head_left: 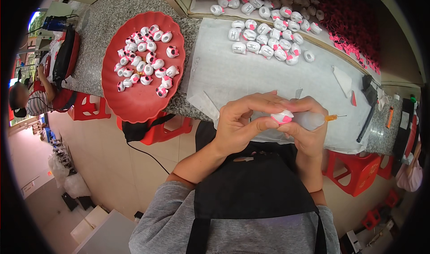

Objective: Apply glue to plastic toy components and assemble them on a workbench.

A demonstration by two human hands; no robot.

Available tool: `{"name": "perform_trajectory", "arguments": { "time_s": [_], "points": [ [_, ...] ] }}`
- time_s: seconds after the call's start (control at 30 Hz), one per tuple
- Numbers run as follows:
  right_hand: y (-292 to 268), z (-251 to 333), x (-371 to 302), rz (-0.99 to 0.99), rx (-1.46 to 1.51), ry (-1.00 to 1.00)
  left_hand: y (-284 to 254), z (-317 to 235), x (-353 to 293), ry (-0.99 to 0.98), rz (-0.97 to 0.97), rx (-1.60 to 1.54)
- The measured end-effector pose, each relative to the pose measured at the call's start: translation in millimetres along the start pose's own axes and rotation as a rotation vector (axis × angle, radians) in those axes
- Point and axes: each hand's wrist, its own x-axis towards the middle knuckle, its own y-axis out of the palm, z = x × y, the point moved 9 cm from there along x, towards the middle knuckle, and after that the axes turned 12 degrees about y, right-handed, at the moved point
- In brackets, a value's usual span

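Observation:
In front of my chest, my left hand (242, 126) pinches a small white and pink figurine head (283, 117) between thumb and fingers. My right hand (309, 137) is closed around a translucent squeeze bottle (311, 120) with an orange needle tip (331, 117) pointing right. The fingertips of the right hand also meet the figurine head. Beyond my hands, several similar white heads with pink parts (266, 52) stand grouped on a pale paper sheet (215, 70).
To the left, a red scalloped tray (134, 108) holds several figurine heads. More heads and a heap of pink pieces (354, 34) lie at the back. A black strip tool (366, 119) and paper scraps (342, 81) lie at right. Red stools (356, 171) stand below; a person (38, 97) sits far left.

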Motion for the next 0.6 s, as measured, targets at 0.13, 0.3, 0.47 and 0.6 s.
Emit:
{"name": "perform_trajectory", "arguments": {
  "time_s": [0.13, 0.3, 0.47, 0.6],
  "points": [
    [1.1, 0.8, 0.7, 0.004, 0.008, 0.003, -0.9, -1.1, 0.4, 0.001, 0.005, 0.022],
    [0.5, 3.0, 2.2, -0.009, -0.001, 0.0, -1.1, 1.8, 1.5, -0.015, 0.005, -0.032],
    [-3.1, -4.3, 4.4, -0.002, 0.01, 0.087, 0.1, 8.8, -1.2, -0.084, 0.004, -0.092],
    [-2.8, -3.7, 4.1, -0.015, -0.004, 0.102, -0.8, 6.8, -0.2, -0.061, -0.037, -0.032]
  ]
}}
